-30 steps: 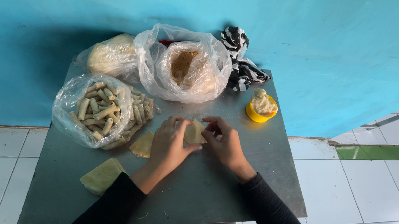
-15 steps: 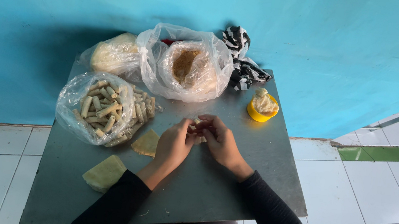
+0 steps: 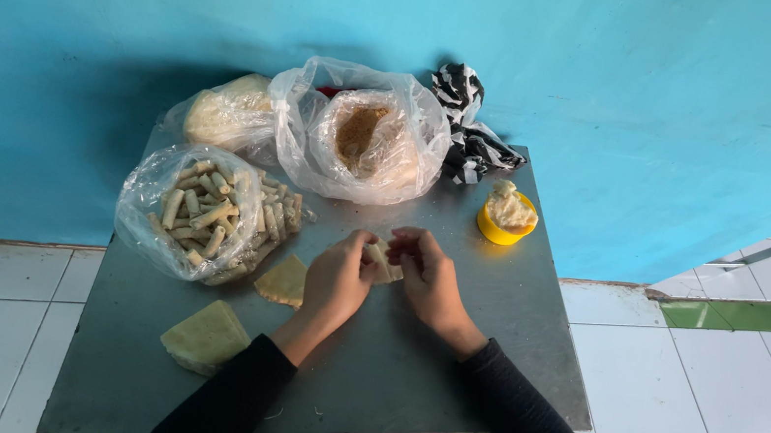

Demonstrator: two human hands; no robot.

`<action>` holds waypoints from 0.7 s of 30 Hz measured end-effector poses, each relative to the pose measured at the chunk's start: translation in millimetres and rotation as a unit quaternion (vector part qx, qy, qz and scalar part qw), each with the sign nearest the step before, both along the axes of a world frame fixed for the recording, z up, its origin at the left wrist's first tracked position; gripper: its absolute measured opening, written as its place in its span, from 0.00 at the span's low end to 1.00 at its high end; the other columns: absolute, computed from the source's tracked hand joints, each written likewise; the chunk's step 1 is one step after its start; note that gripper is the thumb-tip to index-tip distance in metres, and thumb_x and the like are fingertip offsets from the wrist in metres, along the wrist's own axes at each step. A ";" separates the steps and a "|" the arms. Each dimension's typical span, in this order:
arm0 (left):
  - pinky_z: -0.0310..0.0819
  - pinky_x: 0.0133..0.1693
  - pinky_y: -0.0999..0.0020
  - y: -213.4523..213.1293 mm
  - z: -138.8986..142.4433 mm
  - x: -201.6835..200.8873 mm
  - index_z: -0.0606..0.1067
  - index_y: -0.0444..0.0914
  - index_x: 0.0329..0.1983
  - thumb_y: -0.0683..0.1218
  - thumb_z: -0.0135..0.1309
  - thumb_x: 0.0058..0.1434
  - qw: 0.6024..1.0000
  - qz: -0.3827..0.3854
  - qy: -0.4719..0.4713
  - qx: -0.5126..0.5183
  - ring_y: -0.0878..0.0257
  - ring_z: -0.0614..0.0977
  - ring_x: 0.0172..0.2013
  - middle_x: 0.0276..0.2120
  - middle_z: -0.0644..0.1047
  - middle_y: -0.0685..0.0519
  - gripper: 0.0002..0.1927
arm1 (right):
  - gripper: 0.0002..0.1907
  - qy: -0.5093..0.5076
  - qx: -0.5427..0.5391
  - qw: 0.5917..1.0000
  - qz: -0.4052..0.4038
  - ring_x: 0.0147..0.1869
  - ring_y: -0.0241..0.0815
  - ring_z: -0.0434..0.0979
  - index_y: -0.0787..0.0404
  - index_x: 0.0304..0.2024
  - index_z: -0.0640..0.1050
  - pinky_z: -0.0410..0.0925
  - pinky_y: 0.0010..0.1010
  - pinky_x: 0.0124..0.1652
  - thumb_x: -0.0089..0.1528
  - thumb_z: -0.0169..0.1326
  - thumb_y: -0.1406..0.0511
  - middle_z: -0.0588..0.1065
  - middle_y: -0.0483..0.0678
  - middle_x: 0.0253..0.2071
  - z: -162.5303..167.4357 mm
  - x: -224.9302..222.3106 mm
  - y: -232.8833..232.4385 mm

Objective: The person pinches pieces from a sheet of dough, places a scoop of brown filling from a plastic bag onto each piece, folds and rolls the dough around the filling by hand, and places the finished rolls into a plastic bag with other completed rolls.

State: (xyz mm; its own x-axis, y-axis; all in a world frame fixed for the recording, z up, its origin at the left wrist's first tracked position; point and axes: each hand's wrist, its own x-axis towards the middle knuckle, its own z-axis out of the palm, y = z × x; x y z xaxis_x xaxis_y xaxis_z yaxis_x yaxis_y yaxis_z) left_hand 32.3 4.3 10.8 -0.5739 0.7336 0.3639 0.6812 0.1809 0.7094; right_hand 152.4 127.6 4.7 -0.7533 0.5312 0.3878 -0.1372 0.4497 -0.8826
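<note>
My left hand (image 3: 338, 278) and my right hand (image 3: 429, 277) meet over the middle of a grey metal table (image 3: 383, 385). Together they pinch a small pale dough wrapper (image 3: 383, 263), mostly hidden by the fingers. A loose triangular wrapper (image 3: 284, 282) lies just left of my left hand. A stack of pale wrappers (image 3: 206, 337) sits at the front left. A clear bag of rolled pastry sticks (image 3: 197, 212) is further left.
A clear bag with brown filling (image 3: 366, 140) and another bag of pale dough (image 3: 225, 113) stand at the back. A yellow cup of white paste (image 3: 508, 215) sits right. A black-and-white bag (image 3: 467, 128) leans on the blue wall. White floor tiles surround the table.
Both hands have kept working the small wrapper in the same spot, fingers closing tighter on it. Otherwise only the camera view has shifted slightly.
</note>
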 end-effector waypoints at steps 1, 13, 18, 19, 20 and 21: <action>0.75 0.39 0.54 -1.3 -0.1 -1.8 0.76 0.38 0.49 0.41 0.61 0.56 1.000 0.002 0.000 -0.006 0.48 0.84 0.36 0.31 0.82 0.48 0.16 | 0.18 0.008 -0.004 1.000 -0.016 0.51 0.45 0.82 0.67 0.57 0.71 0.75 0.34 0.51 0.65 0.44 0.79 0.79 0.56 0.47 1.0 0.4 0.9; 0.76 0.35 0.69 -61.1 11.6 -53.0 0.78 0.36 0.48 0.36 0.56 0.57 0.990 0.003 -0.124 0.066 0.62 0.82 0.30 0.33 0.80 0.49 0.15 | 0.19 -0.083 0.178 0.980 -0.011 0.49 0.53 0.83 0.66 0.56 0.72 0.75 0.36 0.49 0.62 0.47 0.77 0.80 0.58 0.45 21.0 5.4 -9.8; 0.75 0.38 0.61 -102.6 42.7 -46.6 0.78 0.38 0.47 0.39 0.54 0.59 0.995 0.097 0.029 -0.015 0.55 0.83 0.34 0.34 0.81 0.50 0.12 | 0.18 -0.079 0.106 0.991 0.002 0.50 0.47 0.84 0.66 0.56 0.72 0.76 0.35 0.48 0.63 0.51 0.75 0.80 0.54 0.45 7.4 3.8 -2.6; 0.75 0.39 0.58 -104.0 47.1 -42.0 0.78 0.38 0.46 0.39 0.55 0.59 0.988 0.123 0.086 -0.028 0.53 0.83 0.35 0.34 0.81 0.49 0.11 | 0.18 -0.075 0.073 0.994 0.008 0.51 0.45 0.84 0.66 0.56 0.72 0.76 0.34 0.48 0.63 0.52 0.75 0.81 0.53 0.45 3.8 2.7 -0.1; 0.74 0.40 0.56 -102.1 50.0 -36.9 0.78 0.37 0.47 0.42 0.57 0.60 0.989 0.101 0.106 -0.029 0.51 0.82 0.36 0.35 0.81 0.47 0.11 | 0.18 -0.055 0.038 0.998 0.016 0.52 0.44 0.82 0.66 0.57 0.72 0.74 0.33 0.50 0.64 0.51 0.76 0.80 0.53 0.47 0.8 1.6 3.2; 0.74 0.40 0.55 -97.7 51.9 -31.9 0.77 0.36 0.47 0.44 0.58 0.61 0.988 0.080 0.126 -0.028 0.49 0.82 0.37 0.36 0.81 0.46 0.12 | 0.18 -0.034 0.004 0.999 0.025 0.52 0.43 0.80 0.67 0.57 0.72 0.73 0.33 0.51 0.64 0.51 0.76 0.79 0.53 0.48 -0.6 0.2 7.9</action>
